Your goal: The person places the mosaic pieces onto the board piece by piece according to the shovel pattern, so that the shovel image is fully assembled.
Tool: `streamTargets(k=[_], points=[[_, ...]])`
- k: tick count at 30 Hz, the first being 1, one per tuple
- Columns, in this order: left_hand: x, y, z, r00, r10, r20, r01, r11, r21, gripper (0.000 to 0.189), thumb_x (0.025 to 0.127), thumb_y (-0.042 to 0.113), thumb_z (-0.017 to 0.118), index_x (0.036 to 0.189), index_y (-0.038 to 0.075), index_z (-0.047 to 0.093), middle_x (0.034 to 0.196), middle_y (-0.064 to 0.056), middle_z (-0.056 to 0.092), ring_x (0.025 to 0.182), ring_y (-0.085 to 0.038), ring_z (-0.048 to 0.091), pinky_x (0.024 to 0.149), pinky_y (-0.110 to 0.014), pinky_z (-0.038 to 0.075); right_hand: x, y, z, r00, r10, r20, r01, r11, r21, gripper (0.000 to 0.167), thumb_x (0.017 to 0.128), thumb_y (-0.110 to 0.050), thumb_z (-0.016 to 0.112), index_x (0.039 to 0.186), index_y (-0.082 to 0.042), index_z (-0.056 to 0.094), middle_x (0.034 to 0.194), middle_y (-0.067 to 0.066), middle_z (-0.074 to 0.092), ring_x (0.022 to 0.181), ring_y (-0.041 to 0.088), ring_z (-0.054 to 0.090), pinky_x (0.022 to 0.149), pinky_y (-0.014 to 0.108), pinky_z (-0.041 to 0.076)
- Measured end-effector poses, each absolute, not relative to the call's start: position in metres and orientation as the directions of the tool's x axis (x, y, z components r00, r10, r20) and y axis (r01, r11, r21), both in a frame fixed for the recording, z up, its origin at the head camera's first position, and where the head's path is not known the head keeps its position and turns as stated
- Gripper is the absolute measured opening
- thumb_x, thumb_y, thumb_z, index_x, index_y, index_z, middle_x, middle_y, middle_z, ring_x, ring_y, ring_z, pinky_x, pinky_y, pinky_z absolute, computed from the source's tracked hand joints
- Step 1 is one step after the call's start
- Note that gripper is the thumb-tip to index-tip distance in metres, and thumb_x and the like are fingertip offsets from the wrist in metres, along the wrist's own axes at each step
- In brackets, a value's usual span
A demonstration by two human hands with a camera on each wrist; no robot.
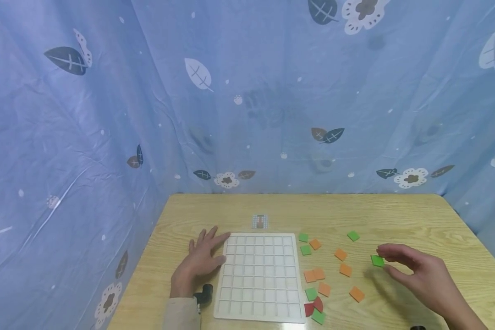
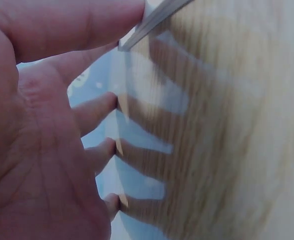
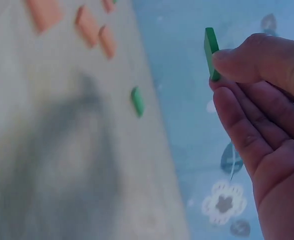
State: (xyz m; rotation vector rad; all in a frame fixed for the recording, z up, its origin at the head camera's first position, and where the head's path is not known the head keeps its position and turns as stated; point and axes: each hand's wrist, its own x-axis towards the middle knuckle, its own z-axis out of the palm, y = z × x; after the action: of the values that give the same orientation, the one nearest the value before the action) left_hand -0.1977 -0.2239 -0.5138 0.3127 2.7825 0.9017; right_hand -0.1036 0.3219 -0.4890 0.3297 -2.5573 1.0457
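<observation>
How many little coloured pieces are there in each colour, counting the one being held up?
Green pieces: 6, including one in the right hand
Orange pieces: 7
Red pieces: 2
Total: 15

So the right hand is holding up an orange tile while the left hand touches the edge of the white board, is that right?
Not quite: the tile in the right hand is green, not orange, as the right wrist view shows. The left hand does touch the edge of the white board.
</observation>
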Motion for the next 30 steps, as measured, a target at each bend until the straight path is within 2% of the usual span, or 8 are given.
streamTargets(k=[8, 13, 17, 24, 30], points=[[-0.196, -0.221, -0.516, -0.959, 0.257, -0.121, 0.141, 0.800, 0.583, 0.070, 0.097, 0.020, 0.073, 0.163, 0.026, 0.054, 0.181, -0.021, 0.023, 0.167, -0.056, 0.006, 0.126, -0.085, -0.004, -0.115, 0.284, -0.471, -0.894, -0.087, 0.439, -0.384, 0.653, -0.653, 0.050, 0.081, 0.007, 0.090, 0.124, -0.015, 0.079, 0.109, -0.004, 0.083, 0.102, -0.014, 0.071, 0.091, 0.002, 0.052], [-0.196, -0.219, -0.514, -0.958, 0.254, -0.136, 0.133, 0.808, 0.573, 0.069, 0.098, 0.023, 0.072, 0.164, 0.029, 0.053, 0.182, -0.021, 0.021, 0.168, -0.055, 0.004, 0.126, -0.085, -0.005, -0.123, 0.266, -0.468, -0.887, -0.096, 0.451, -0.407, 0.624, -0.667, 0.050, 0.082, 0.006, 0.090, 0.125, -0.017, 0.079, 0.111, -0.001, 0.083, 0.103, -0.011, 0.072, 0.092, 0.003, 0.053], [-0.196, -0.220, -0.513, -0.954, 0.266, -0.139, 0.142, 0.807, 0.573, 0.070, 0.097, 0.022, 0.071, 0.165, 0.028, 0.052, 0.182, -0.022, 0.020, 0.168, -0.056, 0.004, 0.125, -0.086, -0.005, -0.130, 0.252, -0.466, -0.883, -0.115, 0.456, -0.427, 0.601, -0.675, 0.050, 0.083, 0.005, 0.090, 0.126, -0.019, 0.079, 0.114, 0.001, 0.083, 0.104, -0.009, 0.073, 0.092, 0.003, 0.053], [-0.195, -0.221, -0.514, -0.950, 0.285, -0.123, 0.163, 0.795, 0.584, 0.073, 0.094, 0.020, 0.071, 0.165, 0.027, 0.052, 0.181, -0.023, 0.021, 0.167, -0.057, 0.004, 0.124, -0.087, -0.005, -0.145, 0.227, -0.459, -0.876, -0.158, 0.456, -0.459, 0.562, -0.688, 0.046, 0.087, 0.005, 0.087, 0.127, -0.014, 0.078, 0.116, 0.002, 0.082, 0.106, -0.003, 0.075, 0.094, 0.006, 0.054], [-0.196, -0.220, -0.515, -0.953, 0.281, -0.113, 0.161, 0.786, 0.596, 0.072, 0.095, 0.021, 0.070, 0.165, 0.025, 0.052, 0.181, -0.025, 0.020, 0.166, -0.059, 0.004, 0.124, -0.087, -0.006, -0.159, 0.200, -0.452, -0.870, -0.187, 0.456, -0.482, 0.515, -0.708, 0.042, 0.089, 0.001, 0.087, 0.127, -0.015, 0.079, 0.116, 0.002, 0.083, 0.106, 0.009, 0.078, 0.095, 0.008, 0.055]])
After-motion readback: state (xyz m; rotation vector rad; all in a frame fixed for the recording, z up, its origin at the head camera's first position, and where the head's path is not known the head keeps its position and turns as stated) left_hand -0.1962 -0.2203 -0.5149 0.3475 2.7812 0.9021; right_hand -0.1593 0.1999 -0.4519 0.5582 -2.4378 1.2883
